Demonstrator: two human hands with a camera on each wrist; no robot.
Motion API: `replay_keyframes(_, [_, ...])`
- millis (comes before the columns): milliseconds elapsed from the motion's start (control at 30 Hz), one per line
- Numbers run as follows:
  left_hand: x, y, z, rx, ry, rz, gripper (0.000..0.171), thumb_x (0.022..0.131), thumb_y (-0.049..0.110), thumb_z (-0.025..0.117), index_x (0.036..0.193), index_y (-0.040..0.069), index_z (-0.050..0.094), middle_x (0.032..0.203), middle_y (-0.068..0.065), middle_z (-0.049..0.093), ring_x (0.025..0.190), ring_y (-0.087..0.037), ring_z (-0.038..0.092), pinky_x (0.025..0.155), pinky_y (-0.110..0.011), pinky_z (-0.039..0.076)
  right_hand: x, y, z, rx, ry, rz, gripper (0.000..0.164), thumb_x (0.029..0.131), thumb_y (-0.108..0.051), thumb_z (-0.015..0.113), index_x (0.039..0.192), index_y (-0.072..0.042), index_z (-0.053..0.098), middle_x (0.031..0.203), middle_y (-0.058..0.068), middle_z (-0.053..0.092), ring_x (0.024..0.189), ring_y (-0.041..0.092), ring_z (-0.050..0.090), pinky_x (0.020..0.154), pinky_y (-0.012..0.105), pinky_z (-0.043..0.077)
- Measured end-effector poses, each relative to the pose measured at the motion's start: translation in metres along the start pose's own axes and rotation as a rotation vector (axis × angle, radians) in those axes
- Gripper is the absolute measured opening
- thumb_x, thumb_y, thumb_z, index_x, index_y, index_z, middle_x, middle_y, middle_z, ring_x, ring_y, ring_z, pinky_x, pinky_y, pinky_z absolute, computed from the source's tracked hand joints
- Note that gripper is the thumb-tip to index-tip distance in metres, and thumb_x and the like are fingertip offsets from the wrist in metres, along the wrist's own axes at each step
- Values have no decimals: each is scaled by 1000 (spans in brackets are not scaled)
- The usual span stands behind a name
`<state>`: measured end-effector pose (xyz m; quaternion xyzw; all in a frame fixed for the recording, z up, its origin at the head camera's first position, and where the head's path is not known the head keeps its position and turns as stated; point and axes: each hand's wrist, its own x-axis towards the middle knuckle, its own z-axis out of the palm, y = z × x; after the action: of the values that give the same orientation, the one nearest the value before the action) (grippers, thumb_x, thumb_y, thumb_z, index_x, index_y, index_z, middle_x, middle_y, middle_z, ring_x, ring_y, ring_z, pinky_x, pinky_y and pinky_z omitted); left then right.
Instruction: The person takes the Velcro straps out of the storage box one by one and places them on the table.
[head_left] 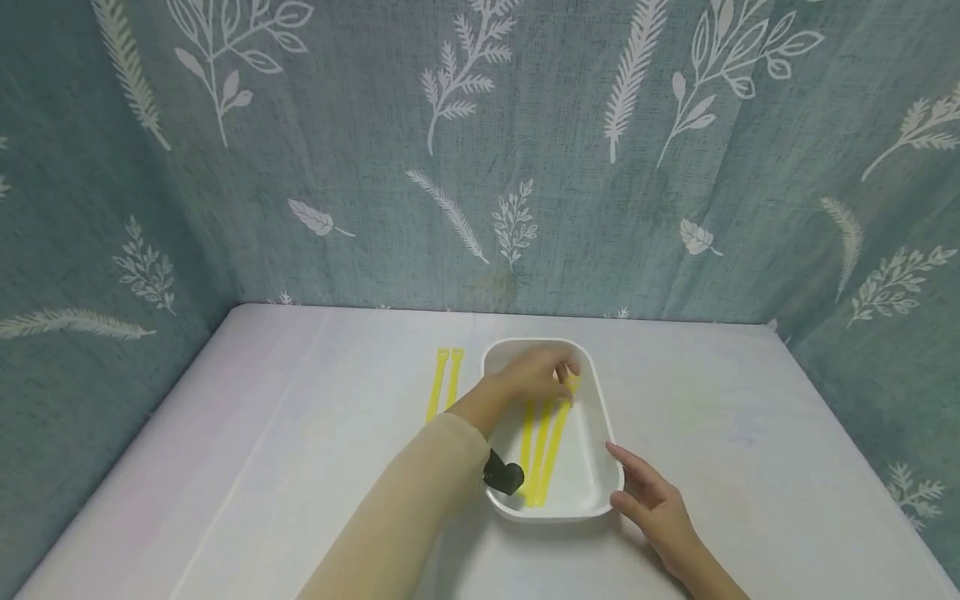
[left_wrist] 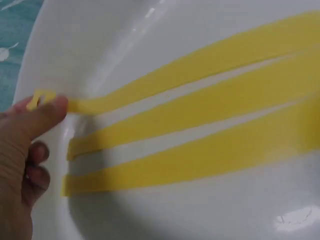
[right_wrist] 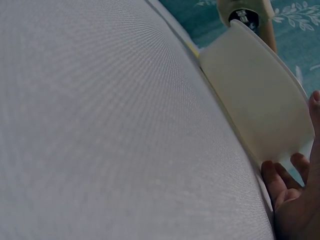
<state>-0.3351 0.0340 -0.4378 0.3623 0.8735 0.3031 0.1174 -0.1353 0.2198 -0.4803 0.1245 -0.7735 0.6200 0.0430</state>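
Note:
A white tray [head_left: 583, 467] holds several flat yellow straps [left_wrist: 165, 122] lying side by side along its length. My left hand [head_left: 528, 377] reaches over the tray's far part. In the left wrist view, thumb and fingers of the left hand [left_wrist: 22, 132] pinch the slotted end of the outermost strap [left_wrist: 145, 82], lifted slightly at the tray's end wall. My right hand [head_left: 656, 508] touches the tray's near right corner, thumb and a fingertip at the rim. Its fingers [right_wrist: 272, 180] rest against the outer wall in the right wrist view.
Two more yellow straps [head_left: 436, 387] lie on the white tabletop [head_left: 300, 433], just left of the tray. A green leaf-patterned cloth [head_left: 360, 242] hangs behind the table and at both sides. A black band with a round piece [head_left: 504, 473] sits on my left wrist.

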Motion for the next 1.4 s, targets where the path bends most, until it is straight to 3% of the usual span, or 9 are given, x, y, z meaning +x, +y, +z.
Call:
replay_keyframes(133, [0,5,-3,-284,-11,-41,28,82,13,72,108,5,63,84,-3,64,69,-8,58,61,-18,48,-1,0,-2,2,-9,-19,49,89,6,57,136,2,44,133,-28,44,118,-10,44,92,11,42])
replay_keyframes(267, [-3,10,-10,-545,47,-94,35,85,8,70,117,5,55,85,-5,59,71,-15,66,59,-27,56,1,0,-3,-7,-11,-28,49,88,6,58,135,2,45,134,-28,43,119,-11,42,93,10,41])
replay_keyframes(433, [-5,20,-16,-685,72,-50,43,86,4,67,125,5,47,88,-8,54,77,-21,69,66,-39,59,-1,-1,-2,-6,2,-5,49,88,7,59,135,3,45,133,-29,43,119,-12,41,93,10,41])
replay_keyframes(567, [-7,33,-22,-722,66,2,43,87,4,66,126,4,48,90,-7,53,78,-20,68,69,-40,59,-3,0,-2,4,6,-10,49,88,7,58,135,4,45,133,-29,44,118,-12,42,92,9,41])
replay_keyframes(833, [-17,60,-38,-764,163,62,40,88,5,66,125,5,52,92,-7,58,77,-17,68,68,-39,59,-2,0,0,8,0,0,49,87,7,59,134,4,45,131,-29,44,117,-12,42,91,11,42])
replay_keyframes(1000, [-25,73,-48,-771,152,83,42,88,4,66,127,2,51,95,-7,56,77,-16,67,68,-38,59,-1,-3,1,-10,19,5,49,87,6,60,134,2,47,131,-28,46,116,-12,44,92,9,41])
replay_keyframes(1400, [-48,73,-65,-783,156,60,40,89,8,65,127,10,55,99,-8,55,82,-19,67,71,-41,58,-1,0,-1,-14,-12,8,49,89,4,59,135,3,44,131,-31,42,116,-13,42,91,11,42])
